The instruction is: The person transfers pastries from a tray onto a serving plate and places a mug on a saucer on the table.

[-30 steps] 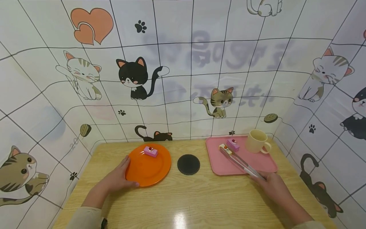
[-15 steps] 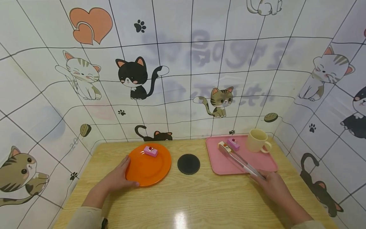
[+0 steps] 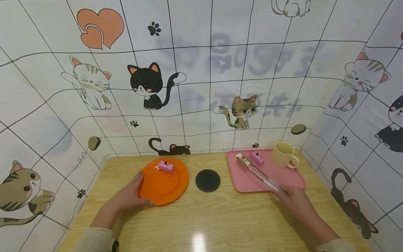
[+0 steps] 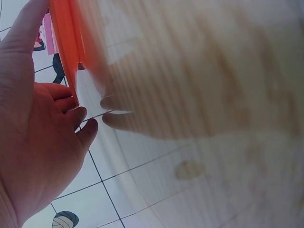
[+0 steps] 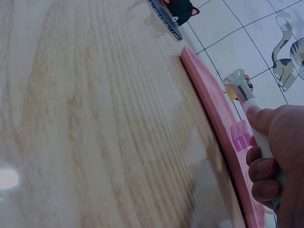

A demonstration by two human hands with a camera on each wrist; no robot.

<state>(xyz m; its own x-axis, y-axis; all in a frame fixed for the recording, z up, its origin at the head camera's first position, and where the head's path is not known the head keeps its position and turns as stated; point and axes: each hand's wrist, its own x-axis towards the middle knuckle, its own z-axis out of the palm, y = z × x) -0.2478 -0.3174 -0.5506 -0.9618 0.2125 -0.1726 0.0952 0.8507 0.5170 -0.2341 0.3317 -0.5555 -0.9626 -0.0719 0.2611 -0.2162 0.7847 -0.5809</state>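
My right hand [image 3: 297, 202] grips a pair of metal tongs [image 3: 267, 180] by their pale handle. Between the tongs' tips is a small cream-coloured toy cake slice [image 3: 243, 159] with a red-orange topping; in the right wrist view it shows raised above the pink tray [image 3: 284, 175]. A purple-pink toy cake slice [image 3: 257, 159] lies on that tray beside it. On the left, my left hand [image 3: 130, 194] holds the near-left rim of an orange plate [image 3: 167, 187], fingers along its side and thumb at its front. A pink toy cake slice [image 3: 165, 166] sits toward the plate's back.
A pale yellow mug [image 3: 282, 155] stands at the tray's back right corner, handle to the right. Between plate and tray lies a round black coaster [image 3: 207, 180]. A cat-patterned cloth wall [image 3: 195, 84] closes the wooden table [image 3: 201, 213] in at the back and sides.
The tongs have moved slightly left with the cream cake slice, lifting it away from the purple one. The left hand and plate have stayed put.
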